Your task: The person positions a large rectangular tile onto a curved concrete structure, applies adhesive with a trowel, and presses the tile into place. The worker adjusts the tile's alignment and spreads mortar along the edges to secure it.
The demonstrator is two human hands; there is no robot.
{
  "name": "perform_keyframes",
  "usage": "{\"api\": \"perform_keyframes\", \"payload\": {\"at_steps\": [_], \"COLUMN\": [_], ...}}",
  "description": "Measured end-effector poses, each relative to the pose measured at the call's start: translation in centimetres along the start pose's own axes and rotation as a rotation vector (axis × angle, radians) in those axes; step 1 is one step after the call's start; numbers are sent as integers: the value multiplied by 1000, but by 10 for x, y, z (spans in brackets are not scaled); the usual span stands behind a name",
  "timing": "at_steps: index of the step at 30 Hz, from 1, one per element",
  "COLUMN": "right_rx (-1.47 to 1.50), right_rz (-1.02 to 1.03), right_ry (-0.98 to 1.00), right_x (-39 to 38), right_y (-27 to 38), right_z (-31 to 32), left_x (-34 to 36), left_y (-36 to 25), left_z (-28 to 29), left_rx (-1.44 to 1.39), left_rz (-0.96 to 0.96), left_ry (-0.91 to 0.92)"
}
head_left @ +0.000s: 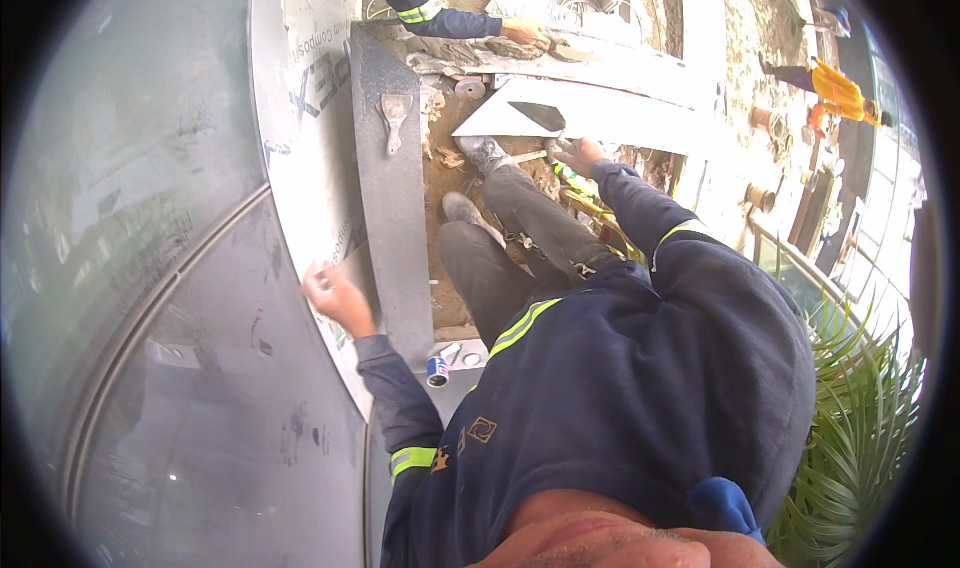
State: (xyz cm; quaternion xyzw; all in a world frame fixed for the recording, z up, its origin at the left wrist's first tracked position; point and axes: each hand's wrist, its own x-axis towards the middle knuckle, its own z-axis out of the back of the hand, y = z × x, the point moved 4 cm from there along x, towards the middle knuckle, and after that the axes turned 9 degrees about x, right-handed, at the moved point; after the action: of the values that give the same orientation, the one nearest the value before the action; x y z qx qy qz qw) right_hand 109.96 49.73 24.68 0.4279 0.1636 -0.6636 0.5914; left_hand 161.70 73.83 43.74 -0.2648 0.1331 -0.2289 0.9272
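My left hand (336,294) is at the white film-covered panel (312,138) along the glass wall, its fingers curled and slightly blurred; what they hold, if anything, I cannot make out. My right hand (578,158) is raised at the lower edge of a white angled board (625,123), fingers bent round something small and greyish that is too unclear to name. Between the white panel and my legs lies a long grey strip (380,228) with a putty knife (395,120) on its upper part.
A co-worker's hand (522,32) rests on rubble at the top. A person in orange (838,90) is at the right. A can (437,372) stands by the strip's lower end. A disc (469,89), glass wall (150,268) and plant (870,418) are around me.
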Motion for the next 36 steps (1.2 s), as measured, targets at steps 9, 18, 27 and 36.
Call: {"api": "perform_keyframes", "payload": {"at_steps": [9,18,27,36], "right_rx": [260,354,924,1152], "right_rz": [-80,-62,-164,-297], "right_ry": [-298,-216,30,56], "right_x": [-29,51,200,227], "right_y": [-44,-59,-97,-62], "right_z": [29,39,-37,-14], "left_x": [-81,-92,-154,-200], "left_y": [-78,-103,-100,-68], "left_z": [-111,-130,-383,-555], "left_rx": [-89,136,-288,-141], "left_rz": [-324,-284,321,-113], "left_ry": [459,779,953,1287]}}
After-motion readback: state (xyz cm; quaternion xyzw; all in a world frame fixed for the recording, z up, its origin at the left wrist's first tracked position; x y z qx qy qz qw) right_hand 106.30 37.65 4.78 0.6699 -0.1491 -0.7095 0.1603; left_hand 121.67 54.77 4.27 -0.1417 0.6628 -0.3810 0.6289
